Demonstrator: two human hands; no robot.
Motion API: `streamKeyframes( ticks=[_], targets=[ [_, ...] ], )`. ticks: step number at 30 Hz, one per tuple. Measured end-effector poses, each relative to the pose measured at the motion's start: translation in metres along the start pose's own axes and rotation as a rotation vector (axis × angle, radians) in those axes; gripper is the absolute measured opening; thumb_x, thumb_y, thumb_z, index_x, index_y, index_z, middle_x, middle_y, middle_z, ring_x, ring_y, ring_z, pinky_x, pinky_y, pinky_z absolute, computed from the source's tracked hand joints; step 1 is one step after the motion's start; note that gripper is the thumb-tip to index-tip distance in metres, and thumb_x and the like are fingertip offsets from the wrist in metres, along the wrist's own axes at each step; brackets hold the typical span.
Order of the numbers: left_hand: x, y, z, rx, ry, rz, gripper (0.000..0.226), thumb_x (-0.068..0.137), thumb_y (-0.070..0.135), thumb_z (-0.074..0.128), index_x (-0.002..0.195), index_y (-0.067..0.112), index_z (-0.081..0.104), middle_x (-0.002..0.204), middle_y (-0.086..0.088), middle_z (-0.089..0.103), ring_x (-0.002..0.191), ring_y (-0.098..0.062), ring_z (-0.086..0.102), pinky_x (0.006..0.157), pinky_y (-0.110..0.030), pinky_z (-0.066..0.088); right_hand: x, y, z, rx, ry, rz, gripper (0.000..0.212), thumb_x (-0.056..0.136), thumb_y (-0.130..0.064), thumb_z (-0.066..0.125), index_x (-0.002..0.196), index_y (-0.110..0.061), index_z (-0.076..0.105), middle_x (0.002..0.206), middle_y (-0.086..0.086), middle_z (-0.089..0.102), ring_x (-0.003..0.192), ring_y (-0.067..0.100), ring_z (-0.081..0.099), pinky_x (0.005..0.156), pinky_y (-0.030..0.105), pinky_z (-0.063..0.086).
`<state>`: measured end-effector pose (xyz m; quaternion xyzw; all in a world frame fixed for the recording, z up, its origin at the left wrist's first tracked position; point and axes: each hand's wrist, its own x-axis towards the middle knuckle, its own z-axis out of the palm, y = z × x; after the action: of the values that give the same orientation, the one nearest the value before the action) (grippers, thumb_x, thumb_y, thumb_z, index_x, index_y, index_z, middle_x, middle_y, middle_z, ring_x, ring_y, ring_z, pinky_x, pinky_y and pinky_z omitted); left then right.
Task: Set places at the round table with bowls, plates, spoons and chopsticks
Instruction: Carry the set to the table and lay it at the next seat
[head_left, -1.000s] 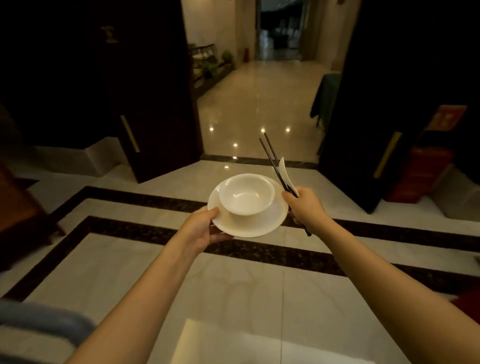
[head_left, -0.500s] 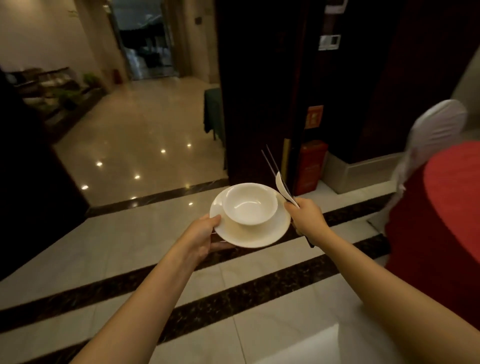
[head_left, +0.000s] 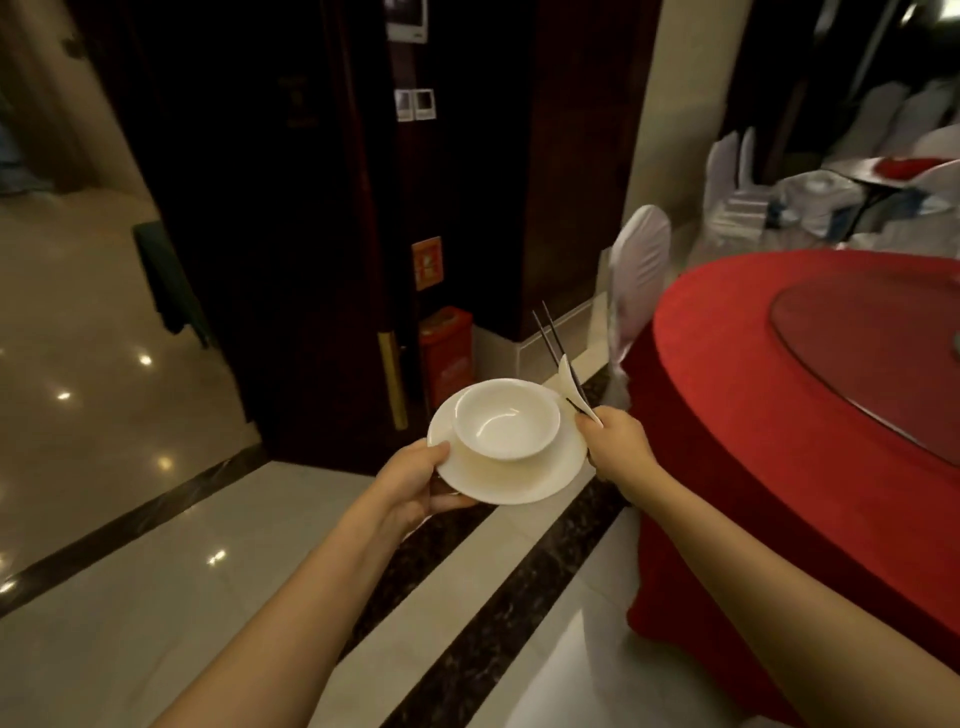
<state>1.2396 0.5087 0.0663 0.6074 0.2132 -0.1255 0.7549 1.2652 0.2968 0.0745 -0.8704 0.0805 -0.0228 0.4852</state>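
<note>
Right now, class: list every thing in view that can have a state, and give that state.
bowl: upright, empty, standing on the plate.
plate: carried in the air, level.
left hand: grips the plate's rim.
chopsticks: held together, tips pointing up.
spoon: held alongside the chopsticks.
right hand: grips chopsticks and spoon.
round table: draped in red cloth.
chair: white-covered, beside the table.

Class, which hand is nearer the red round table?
Right. The right hand, gripping chopsticks and spoon, is close beside the red table; the left hand, holding the plate, is farther off, across the plate.
</note>
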Motion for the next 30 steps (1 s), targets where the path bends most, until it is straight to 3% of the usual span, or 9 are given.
streamKeyframes(
  ticks=[6,12,20,24,28,30],
  targets=[
    [0.125,0.068,0.048,0.077,-0.139,-0.019,0.014,0.097,0.018,0.045,0.105,0.023,0.056,0.099,-0.009,0.067,0.085,-0.024,0.068,0.055,-0.04,0.061,0.118,-0.007,-0.014,-0.034,0.126,0.01,0.038,0.095,-0.02,0.04,0.057,-0.013,0.036,0.059,0.003,0.041,0.05,0.017,0.037,0.047,0.029,0.031],
    [0.235,0.122,0.096,0.138,-0.238,-0.064,0.029,0.096,0.018,0.047,0.124,0.02,0.052,0.094,-0.007,0.067,0.079,-0.022,0.068,0.051,-0.038,0.06,0.223,-0.006,-0.024,-0.025,0.222,0.064,0.04,0.092,-0.019,0.042,0.053,-0.018,0.034,0.055,-0.002,0.039,0.048,0.014,0.035,0.046,0.027,0.029],
    [0.406,0.176,0.172,0.265,-0.407,-0.117,0.037,0.096,0.017,0.046,0.133,0.019,0.047,0.094,-0.007,0.066,0.077,-0.023,0.069,0.049,-0.038,0.06,0.376,0.022,-0.024,-0.088,0.395,0.187,0.038,0.093,-0.018,0.041,0.056,-0.016,0.032,0.056,0.0,0.038,0.049,0.014,0.031,0.044,0.027,0.021],
    [0.479,0.207,0.216,0.324,-0.495,-0.152,0.039,0.095,0.019,0.05,0.134,0.016,0.045,0.096,-0.01,0.068,0.08,-0.025,0.071,0.053,-0.04,0.061,0.444,0.031,-0.034,-0.114,0.482,0.238,0.04,0.094,-0.017,0.042,0.055,-0.016,0.034,0.057,-0.001,0.041,0.055,0.017,0.036,0.046,0.028,0.021],
    [0.537,0.233,0.263,0.395,-0.549,-0.16,0.033,0.093,0.019,0.053,0.127,0.017,0.05,0.087,-0.008,0.07,0.064,-0.021,0.074,0.049,-0.037,0.058,0.499,0.038,-0.048,-0.069,0.569,0.307,0.039,0.095,-0.021,0.043,0.056,-0.018,0.037,0.059,-0.002,0.043,0.054,0.014,0.038,0.046,0.026,0.023],
    [0.566,0.241,0.289,0.436,-0.588,-0.174,0.032,0.094,0.019,0.051,0.126,0.017,0.05,0.089,-0.008,0.069,0.072,-0.022,0.073,0.053,-0.04,0.06,0.524,0.046,-0.057,-0.053,0.595,0.339,0.039,0.095,-0.022,0.044,0.056,-0.018,0.038,0.059,-0.002,0.044,0.052,0.011,0.037,0.045,0.026,0.024]
  ],
)
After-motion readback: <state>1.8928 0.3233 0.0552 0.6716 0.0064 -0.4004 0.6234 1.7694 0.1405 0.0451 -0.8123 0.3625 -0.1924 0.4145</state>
